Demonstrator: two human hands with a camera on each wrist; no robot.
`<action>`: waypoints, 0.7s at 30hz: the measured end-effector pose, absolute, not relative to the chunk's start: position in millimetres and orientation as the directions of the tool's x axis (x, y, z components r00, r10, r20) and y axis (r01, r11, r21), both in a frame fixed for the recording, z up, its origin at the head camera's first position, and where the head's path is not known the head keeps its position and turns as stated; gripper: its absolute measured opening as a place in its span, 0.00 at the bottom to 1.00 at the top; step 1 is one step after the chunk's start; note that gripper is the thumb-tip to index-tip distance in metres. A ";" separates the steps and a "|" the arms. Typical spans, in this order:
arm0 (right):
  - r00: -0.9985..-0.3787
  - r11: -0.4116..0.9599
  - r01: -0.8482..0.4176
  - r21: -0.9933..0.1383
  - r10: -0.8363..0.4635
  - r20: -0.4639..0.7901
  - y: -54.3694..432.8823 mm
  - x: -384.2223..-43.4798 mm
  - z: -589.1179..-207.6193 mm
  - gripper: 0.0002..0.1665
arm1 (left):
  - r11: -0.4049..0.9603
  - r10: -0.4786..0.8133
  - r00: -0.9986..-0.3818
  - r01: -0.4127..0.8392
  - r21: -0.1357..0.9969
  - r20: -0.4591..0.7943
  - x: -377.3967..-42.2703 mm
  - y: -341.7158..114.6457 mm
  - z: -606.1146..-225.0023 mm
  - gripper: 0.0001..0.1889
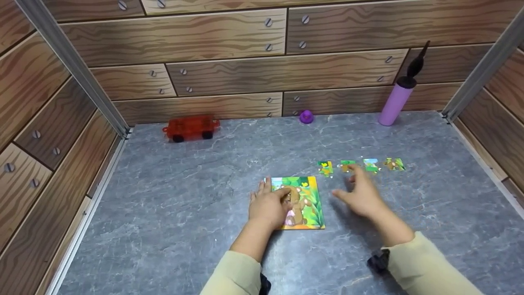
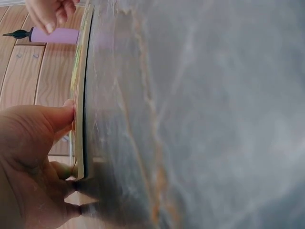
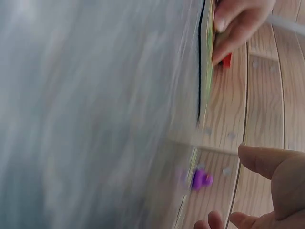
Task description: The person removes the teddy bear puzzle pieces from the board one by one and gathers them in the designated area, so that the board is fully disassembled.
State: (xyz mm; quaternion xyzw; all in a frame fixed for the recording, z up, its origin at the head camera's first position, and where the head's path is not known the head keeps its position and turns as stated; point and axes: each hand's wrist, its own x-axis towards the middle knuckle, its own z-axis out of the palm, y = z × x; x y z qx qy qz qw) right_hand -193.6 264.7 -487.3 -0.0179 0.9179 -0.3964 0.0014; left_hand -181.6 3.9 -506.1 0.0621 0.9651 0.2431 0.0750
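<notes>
Head view: the puzzle board [image 1: 310, 209] lies flat on the grey marbled table [image 1: 172, 192] in front of me, a brown bear pictured on it
My left hand [image 1: 268, 207]: laid over the board's left part, fingers spread along the left edge, thumb on the picture, all loosely extended; the left wrist view shows my thumb touching the top face
My right hand [image 1: 362, 194]: just right of the board, raised, thumb and forefinger spread apart, palm and fingers empty
Row of pieces: four lie beyond the board and to its right, apart from each other; the leftmost piece [image 1: 325, 169] has an orange edge, the second piece [image 1: 347, 164] is partly behind my forefinger, and whether I touch it I cannot tell; then come the third piece [image 1: 371, 164] and the rightmost piece [image 1: 394, 164]
Far edge: a red toy wagon [image 1: 191, 126] at left, a small purple toy [image 1: 306, 117] mid-table, an upright lilac pump [image 1: 395, 103] at right
</notes>
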 end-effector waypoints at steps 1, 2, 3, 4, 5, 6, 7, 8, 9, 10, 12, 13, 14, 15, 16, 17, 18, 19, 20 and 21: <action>-0.999 0.683 -0.041 -0.729 -0.045 0.014 258.7 -192.7 -487.3 0.53 | 0.875 0.155 -0.981 0.084 0.477 -0.113 -181.6 3.9 -506.2 0.25; -0.998 0.684 -0.049 -0.728 -0.056 0.015 252.5 -191.7 -487.3 0.54 | 0.875 0.154 -0.982 0.084 0.476 -0.111 -181.6 3.8 -506.5 0.25; -0.998 0.682 -0.058 -0.729 -0.067 0.016 246.4 -190.8 -487.7 0.54 | 0.876 0.154 -0.982 0.084 0.475 -0.110 -181.6 3.9 -506.6 0.25; -0.997 0.679 -0.068 -0.731 -0.081 0.018 240.2 -189.8 -488.3 0.55 | 0.877 0.154 -0.982 0.085 0.474 -0.109 -181.6 3.9 -506.7 0.25; -0.996 0.677 -0.074 -0.732 -0.093 0.015 234.0 -188.5 -488.8 0.56 | 0.878 0.155 -0.982 0.087 0.472 -0.109 -181.7 4.1 -506.9 0.25; -0.994 0.674 -0.078 -0.735 -0.107 0.008 228.1 -187.0 -489.6 0.55 | 0.877 0.157 -0.982 0.088 0.471 -0.108 -181.9 4.4 -507.0 0.25; -0.992 0.668 -0.084 -0.740 -0.126 0.000 222.2 -185.5 -490.7 0.55 | 0.877 0.158 -0.981 0.089 0.472 -0.110 -181.8 4.5 -507.1 0.25; -0.989 0.665 -0.091 -0.741 -0.145 -0.009 216.9 -183.7 -491.9 0.54 | 0.878 0.160 -0.981 0.089 0.470 -0.112 -181.8 4.7 -507.4 0.25; -0.986 0.660 -0.098 -0.745 -0.165 -0.017 212.1 -182.1 -492.8 0.52 | 0.880 0.161 -0.980 0.091 0.466 -0.113 -181.9 5.0 -507.6 0.25; -0.982 0.655 -0.105 -0.748 -0.187 -0.026 208.2 -180.6 -493.5 0.51 | 0.882 0.163 -0.980 0.092 0.462 -0.115 -182.0 5.4 -507.7 0.25; -0.972 0.651 -0.116 -0.750 -0.229 -0.049 202.4 -178.6 -494.0 0.49 | 0.885 0.167 -0.979 0.096 0.455 -0.117 -182.3 6.1 -507.7 0.25; -0.968 0.651 -0.120 -0.749 -0.246 -0.058 200.4 -178.3 -494.2 0.48 | 0.887 0.168 -0.979 0.098 0.451 -0.119 -182.5 6.3 -507.7 0.25; -0.964 0.655 -0.121 -0.746 -0.256 -0.068 198.7 -178.2 -494.2 0.48 | 0.889 0.169 -0.978 0.100 0.446 -0.118 -182.8 6.4 -507.8 0.25; -0.961 0.659 -0.121 -0.743 -0.265 -0.079 197.2 -178.4 -494.1 0.48 | 0.891 0.169 -0.979 0.101 0.444 -0.117 -183.1 6.4 -507.7 0.25; -0.958 0.662 -0.119 -0.740 -0.272 -0.089 195.9 -178.9 -494.2 0.48 | 0.892 0.169 -0.979 0.101 0.440 -0.118 -183.2 6.1 -507.7 0.25; -0.956 0.667 -0.117 -0.736 -0.276 -0.098 194.5 -179.4 -494.4 0.48 | 0.894 0.167 -0.979 0.100 0.438 -0.118 -183.3 5.7 -507.7 0.25; -0.955 0.674 -0.116 -0.729 -0.279 -0.106 193.2 -179.8 -495.2 0.48 | 0.895 0.166 -0.979 0.100 0.435 -0.118 -183.4 5.3 -507.9 0.25; -0.955 0.684 -0.112 -0.721 -0.276 -0.113 191.6 -180.2 -495.9 0.47 | 0.895 0.166 -0.979 0.100 0.434 -0.117 -183.3 4.8 -507.7 0.25; -0.955 0.695 -0.111 -0.710 -0.272 -0.117 190.0 -180.4 -496.9 0.46 | 0.896 0.166 -0.979 0.100 0.433 -0.117 -183.1 4.4 -507.7 0.25; -0.956 0.705 -0.110 -0.700 -0.267 -0.119 188.4 -180.4 -497.7 0.45 | 0.895 0.167 -0.979 0.101 0.434 -0.117 -183.0 4.0 -507.6 0.25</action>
